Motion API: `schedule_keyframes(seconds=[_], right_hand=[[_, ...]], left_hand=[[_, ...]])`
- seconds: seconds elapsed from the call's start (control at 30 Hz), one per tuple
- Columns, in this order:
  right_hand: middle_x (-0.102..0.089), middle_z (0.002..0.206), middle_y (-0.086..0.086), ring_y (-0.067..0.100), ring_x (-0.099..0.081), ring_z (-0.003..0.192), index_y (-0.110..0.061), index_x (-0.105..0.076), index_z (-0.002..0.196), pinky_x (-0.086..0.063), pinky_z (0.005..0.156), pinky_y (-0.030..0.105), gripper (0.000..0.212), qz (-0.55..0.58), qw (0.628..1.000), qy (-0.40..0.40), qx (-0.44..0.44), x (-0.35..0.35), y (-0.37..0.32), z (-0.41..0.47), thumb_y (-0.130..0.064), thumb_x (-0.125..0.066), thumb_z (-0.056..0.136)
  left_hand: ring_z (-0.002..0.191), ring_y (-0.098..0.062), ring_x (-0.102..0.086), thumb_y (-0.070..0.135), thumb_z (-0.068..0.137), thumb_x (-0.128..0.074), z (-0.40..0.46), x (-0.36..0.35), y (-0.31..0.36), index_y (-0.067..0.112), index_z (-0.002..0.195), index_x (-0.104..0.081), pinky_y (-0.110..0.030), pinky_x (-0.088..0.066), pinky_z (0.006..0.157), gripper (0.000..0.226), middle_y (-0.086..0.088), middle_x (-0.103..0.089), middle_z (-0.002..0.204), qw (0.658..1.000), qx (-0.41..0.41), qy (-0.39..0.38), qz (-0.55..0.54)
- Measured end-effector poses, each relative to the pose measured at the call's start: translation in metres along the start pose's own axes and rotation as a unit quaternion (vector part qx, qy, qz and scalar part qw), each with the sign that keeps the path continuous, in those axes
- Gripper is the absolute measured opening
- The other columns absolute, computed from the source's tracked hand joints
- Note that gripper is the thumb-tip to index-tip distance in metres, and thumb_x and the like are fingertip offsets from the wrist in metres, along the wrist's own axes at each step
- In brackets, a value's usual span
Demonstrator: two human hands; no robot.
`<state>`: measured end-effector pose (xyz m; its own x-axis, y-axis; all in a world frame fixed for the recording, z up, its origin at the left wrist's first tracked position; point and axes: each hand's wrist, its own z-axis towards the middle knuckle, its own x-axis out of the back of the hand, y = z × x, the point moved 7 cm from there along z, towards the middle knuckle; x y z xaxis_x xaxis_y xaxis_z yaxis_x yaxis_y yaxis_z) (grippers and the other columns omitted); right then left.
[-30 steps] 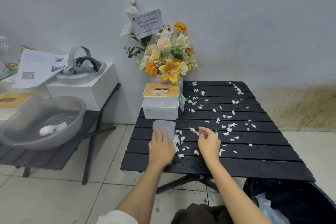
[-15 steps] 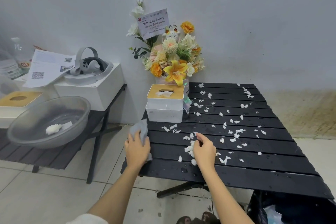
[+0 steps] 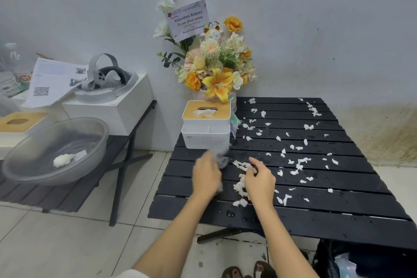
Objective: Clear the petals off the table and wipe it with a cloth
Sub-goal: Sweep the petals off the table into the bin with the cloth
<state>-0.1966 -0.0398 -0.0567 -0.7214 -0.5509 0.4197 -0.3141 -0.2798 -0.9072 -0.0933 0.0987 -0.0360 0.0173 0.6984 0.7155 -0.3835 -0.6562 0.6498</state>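
Black slats of the tabletop (image 3: 316, 221) are wet and strewn with white petals (image 3: 297, 162), thickest in a gathered heap just left of the right hand (image 3: 259, 181). That hand rests beside the heap with fingers loosely curled, holding nothing. The left hand (image 3: 206, 178) (blurred) grips a grey cloth (image 3: 222, 160) on the tabletop, just in front of a white tissue box (image 3: 206, 126) beside the bouquet (image 3: 216, 65).

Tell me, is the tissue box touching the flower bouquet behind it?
Cannot tell. In the head view the tissue box overlaps the base of the flower bouquet, hiding any contact or gap between them.
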Motion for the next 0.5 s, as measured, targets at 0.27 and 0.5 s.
schedule_keyframes(seconds=[0.27, 0.5], right_hand=[[-0.052, 0.138, 0.012, 0.022, -0.059, 0.112, -0.015, -0.058, 0.125, -0.047, 0.092, 0.036, 0.034, -0.002, 1.0, -0.023, 0.012, -0.003, -0.001, 0.004, -0.012, -0.043, 0.094], [-0.059, 0.129, 0.013, 0.021, -0.027, 0.142, -0.006, -0.059, 0.123, -0.033, 0.11, 0.044, 0.034, 0.008, 0.999, -0.006, 0.041, -0.001, -0.012, 0.001, -0.006, -0.041, 0.095]], left_hand=[[0.135, -0.033, -0.028, 0.021, 0.098, -0.035, 0.027, 0.005, -0.064, 0.008, 0.138, -0.037, -0.04, -0.034, 0.104, 0.042, -0.02, -0.028, 0.148, 0.972, 0.043, -0.031, 0.229], [0.136, -0.032, -0.032, 0.011, 0.094, -0.038, -0.026, -0.055, 0.02, 0.01, 0.14, -0.036, -0.041, -0.034, 0.107, 0.046, -0.016, -0.026, 0.153, 0.973, -0.089, -0.174, 0.125]])
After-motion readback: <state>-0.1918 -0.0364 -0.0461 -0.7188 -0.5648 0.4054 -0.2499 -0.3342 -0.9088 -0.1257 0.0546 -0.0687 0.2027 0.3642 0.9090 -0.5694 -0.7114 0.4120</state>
